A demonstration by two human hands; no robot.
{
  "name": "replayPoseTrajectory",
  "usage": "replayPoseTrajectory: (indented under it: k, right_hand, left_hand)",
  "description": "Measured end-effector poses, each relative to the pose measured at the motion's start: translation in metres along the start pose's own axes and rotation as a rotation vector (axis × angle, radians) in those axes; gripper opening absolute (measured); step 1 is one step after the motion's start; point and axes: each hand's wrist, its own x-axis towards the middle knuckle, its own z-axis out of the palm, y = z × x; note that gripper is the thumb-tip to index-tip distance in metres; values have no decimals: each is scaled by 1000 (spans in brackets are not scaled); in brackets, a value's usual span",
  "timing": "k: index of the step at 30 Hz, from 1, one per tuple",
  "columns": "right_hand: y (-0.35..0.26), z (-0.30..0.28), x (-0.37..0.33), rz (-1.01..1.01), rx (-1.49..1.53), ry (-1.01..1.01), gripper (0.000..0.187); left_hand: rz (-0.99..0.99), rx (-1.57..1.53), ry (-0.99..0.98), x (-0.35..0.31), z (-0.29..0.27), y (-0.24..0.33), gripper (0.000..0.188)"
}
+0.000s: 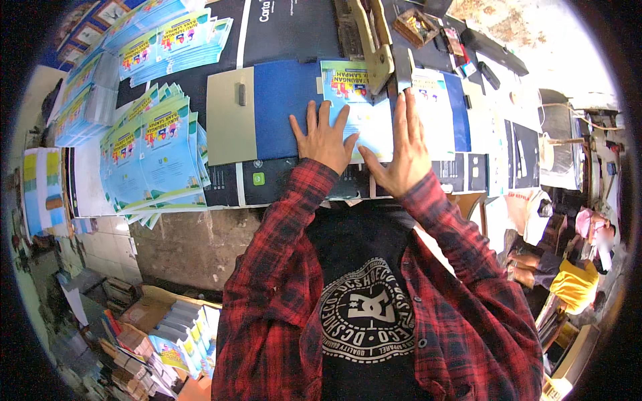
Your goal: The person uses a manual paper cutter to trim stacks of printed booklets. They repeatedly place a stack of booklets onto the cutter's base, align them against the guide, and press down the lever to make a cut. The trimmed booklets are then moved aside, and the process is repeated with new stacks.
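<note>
My left hand [324, 137] lies flat with its fingers spread. It covers the seam between a blue board [284, 100] and a light-blue printed cover sheet [364, 127]. My right hand [404, 147] rests at the sheet's right side, fingers stretched upward and thumb out; neither hand holds anything. Just above the right fingertips stands a metal blade-like part [404, 70]. Beside it a worn cream-coloured arm [378, 60] of a bench device reaches down over the sheet. More of a printed cover [431, 100] shows right of the blade.
Fanned stacks of printed covers [150, 150] lie on the table's left, with more bundles [174, 47] behind. A dark clip-like block [241, 94] sits on the grey board [224, 123]. A wooden tray [416, 27] stands at the back. Boxes of booklets [180, 334] stand lower left; people sit far right.
</note>
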Motion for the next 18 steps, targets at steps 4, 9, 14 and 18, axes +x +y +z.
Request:
replayPoseTrajectory:
  k: [4,9,14,18]
  right_hand:
    - [18,-93,55,-1,426,-315,67]
    - [90,-82,79,570,781,-284,65]
    - [221,11,-33,356,-23,-61,76]
    - [214,43,-62,299,7,-75,75]
  left_hand:
    - [-31,24,-46,1,-1,5,58]
    - [-26,22,40,-3,2,-6,59]
    - [-293,-70,92,9,-10,-2,51]
    - [-637,-1149,-96,30,17,-64,40]
